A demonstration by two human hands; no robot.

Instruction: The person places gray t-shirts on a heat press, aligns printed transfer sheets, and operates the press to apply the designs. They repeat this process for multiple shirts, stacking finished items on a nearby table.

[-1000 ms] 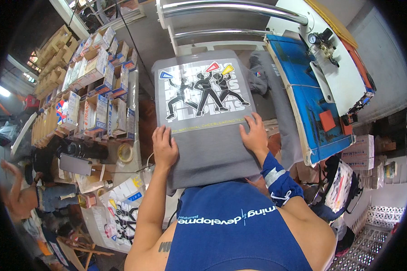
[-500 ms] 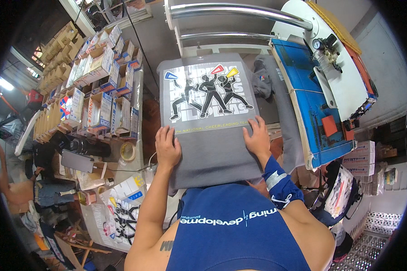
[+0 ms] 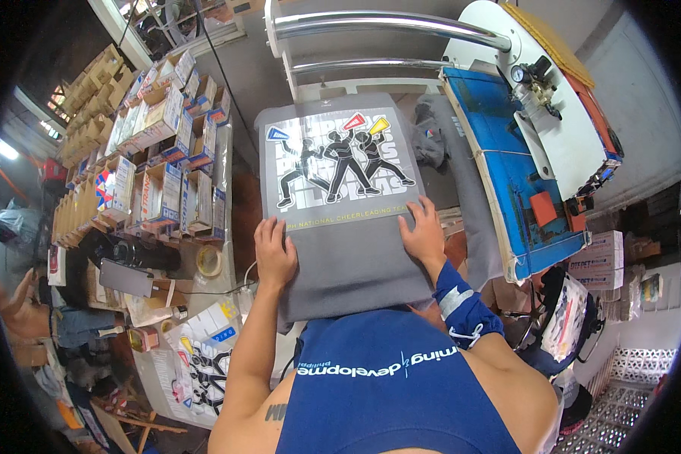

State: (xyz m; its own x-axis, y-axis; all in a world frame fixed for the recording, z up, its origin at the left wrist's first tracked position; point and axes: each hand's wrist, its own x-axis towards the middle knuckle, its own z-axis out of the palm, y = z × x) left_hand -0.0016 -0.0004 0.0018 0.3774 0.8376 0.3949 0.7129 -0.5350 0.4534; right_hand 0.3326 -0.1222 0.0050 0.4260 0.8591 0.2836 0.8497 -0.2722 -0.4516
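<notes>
A grey garment [image 3: 340, 272] lies spread on the flat platen in front of me, bearing a clear sheet with a print [image 3: 339, 163] of three black figures holding blue, red and yellow megaphones over white lettering, above a thin yellow line of text. My left hand [image 3: 275, 253] rests on the left edge of the garment, just below the sheet, fingers apart. My right hand [image 3: 422, 233] lies open at the right side, fingertips at the sheet's lower corner. Neither hand grips anything that I can see. A blue sleeve [image 3: 463, 303] covers my right forearm.
At right stands a press with a blue pad [image 3: 523, 219], gauge and chrome bars [image 3: 386, 34] behind. More grey fabric [image 3: 480, 242] lies beside the platen. Stacked cardboard boxes [image 3: 155, 136] fill the left table, with printed sheets [image 3: 204, 363] below. A co-worker [image 3: 23, 303] is at far left.
The view has shifted slightly. My hands stay almost still on the garment, with only small shifts of the fingers. The co-worker at far left has moved an arm.
</notes>
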